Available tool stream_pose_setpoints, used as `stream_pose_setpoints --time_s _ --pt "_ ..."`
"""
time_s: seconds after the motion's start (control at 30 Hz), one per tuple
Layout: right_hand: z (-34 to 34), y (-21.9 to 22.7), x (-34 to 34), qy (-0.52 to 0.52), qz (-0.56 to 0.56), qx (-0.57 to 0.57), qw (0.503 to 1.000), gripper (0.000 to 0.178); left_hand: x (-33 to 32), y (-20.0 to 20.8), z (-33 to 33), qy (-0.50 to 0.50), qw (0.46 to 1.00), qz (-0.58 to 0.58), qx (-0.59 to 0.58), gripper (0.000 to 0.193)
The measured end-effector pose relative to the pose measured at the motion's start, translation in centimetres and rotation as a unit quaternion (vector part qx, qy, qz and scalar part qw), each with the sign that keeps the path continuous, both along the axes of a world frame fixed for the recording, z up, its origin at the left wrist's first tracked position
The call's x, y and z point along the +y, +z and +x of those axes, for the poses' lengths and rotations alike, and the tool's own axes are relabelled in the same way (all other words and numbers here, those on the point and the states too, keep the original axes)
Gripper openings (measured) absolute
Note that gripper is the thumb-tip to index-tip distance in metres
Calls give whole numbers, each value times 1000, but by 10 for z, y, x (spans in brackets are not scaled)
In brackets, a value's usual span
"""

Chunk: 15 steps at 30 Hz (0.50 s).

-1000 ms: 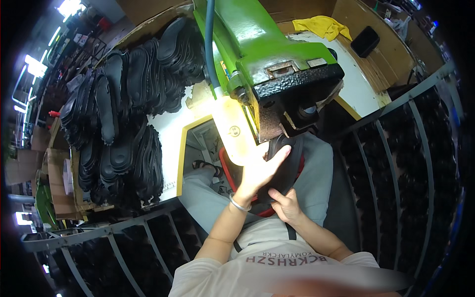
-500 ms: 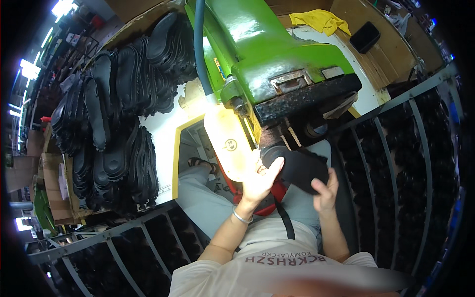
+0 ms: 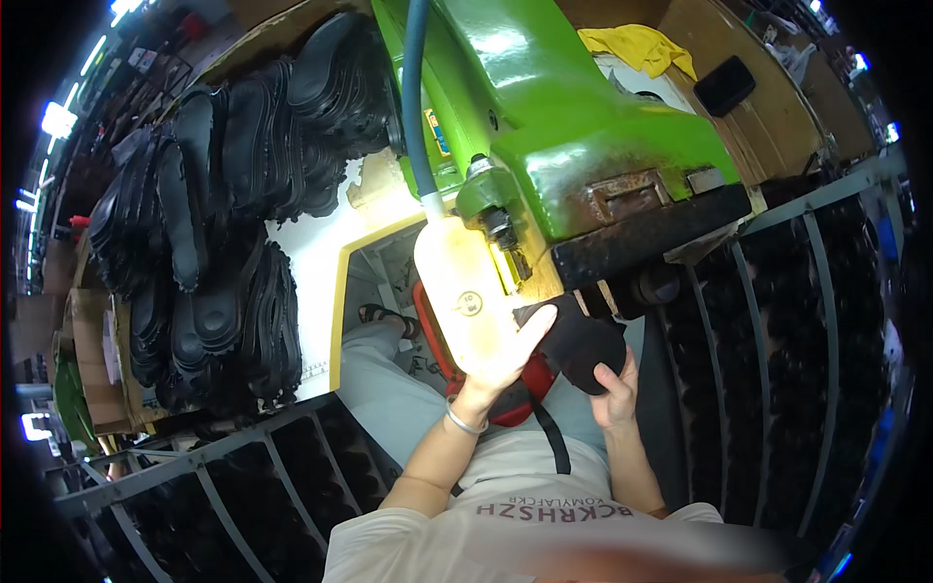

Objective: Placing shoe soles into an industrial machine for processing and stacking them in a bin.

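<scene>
A black shoe sole (image 3: 585,348) is held between my two hands, under the dark front edge of the green machine (image 3: 622,146). My left hand (image 3: 498,358), brightly lit, grips its left end with the thumb lying over it; the other fingers are washed out by glare. At the sole's lower right end, my right hand (image 3: 616,394) pinches it, thumb on top and fingers round the far side. Close beside my left hand glows a pale, rounded lamp-like housing (image 3: 452,277) on a blue-grey hose (image 3: 416,97).
Stacks of black soles (image 3: 209,223) cover the white tabletop (image 3: 313,321) at left. Metal racks with dark soles flank me at the left (image 3: 224,505) and right (image 3: 758,330). A yellow cloth (image 3: 637,47) and a black phone-like slab (image 3: 724,85) lie on cardboard at the back right.
Both hands keep the sole. The right hand has moved slightly left and down, and the sole is turned at a different angle. The view has shifted, so the machine appears further right.
</scene>
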State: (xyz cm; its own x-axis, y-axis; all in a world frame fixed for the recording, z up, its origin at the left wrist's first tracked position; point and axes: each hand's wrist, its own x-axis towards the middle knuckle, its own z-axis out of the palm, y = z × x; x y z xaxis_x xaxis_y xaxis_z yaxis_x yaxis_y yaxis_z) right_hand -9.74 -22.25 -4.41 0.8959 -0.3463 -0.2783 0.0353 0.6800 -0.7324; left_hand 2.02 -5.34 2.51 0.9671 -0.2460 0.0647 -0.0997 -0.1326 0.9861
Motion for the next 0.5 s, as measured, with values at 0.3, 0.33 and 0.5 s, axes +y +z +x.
stream_pose_setpoints --time_s 0.3,0.33,0.5 --pt "70 72 -35 28 -144 -9 989 38 26 -34 -12 57 986 -154 21 23" --pt "78 77 -37 48 -152 -10 987 38 31 -32 -12 40 975 -214 44 24" --pt "98 90 -15 123 -134 -9 983 39 68 -10 -13 86 969 -223 64 25"
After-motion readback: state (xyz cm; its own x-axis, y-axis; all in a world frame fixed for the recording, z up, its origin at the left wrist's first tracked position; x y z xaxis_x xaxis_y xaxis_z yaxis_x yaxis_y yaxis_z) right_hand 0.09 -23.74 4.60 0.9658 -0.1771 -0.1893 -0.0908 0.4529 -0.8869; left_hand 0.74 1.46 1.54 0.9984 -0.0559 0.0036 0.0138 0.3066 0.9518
